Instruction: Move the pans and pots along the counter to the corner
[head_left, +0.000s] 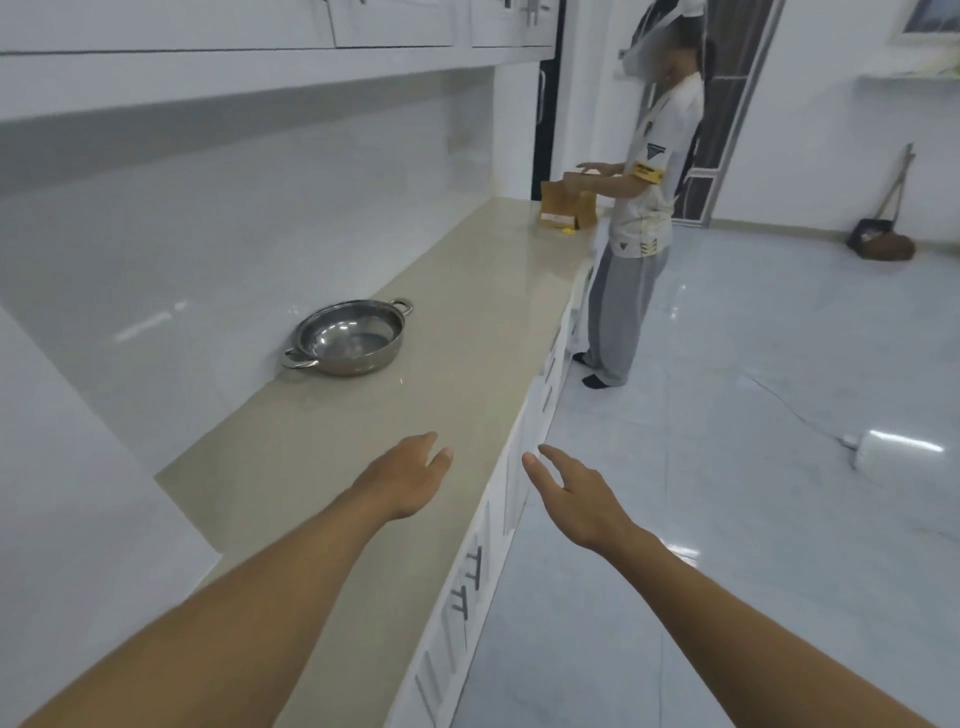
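Observation:
A shallow steel pan (349, 338) with two loop handles sits on the beige counter (467, 322), close to the back wall. My left hand (410, 475) reaches forward over the counter, fingers straight, holding nothing, well short of the pan. Beyond the counter's front edge my right hand (571, 493) is stretched out above the cabinet fronts, open and holding nothing. No other pots or pans are in view.
A person (644, 208) stands at the counter's far end, hands at a brown paper bag (566, 205). White drawers with bar handles (467, 582) run below the counter. A broom and dustpan (883, 234) lean at the far wall; a white device with a cable (893, 452) lies on the floor.

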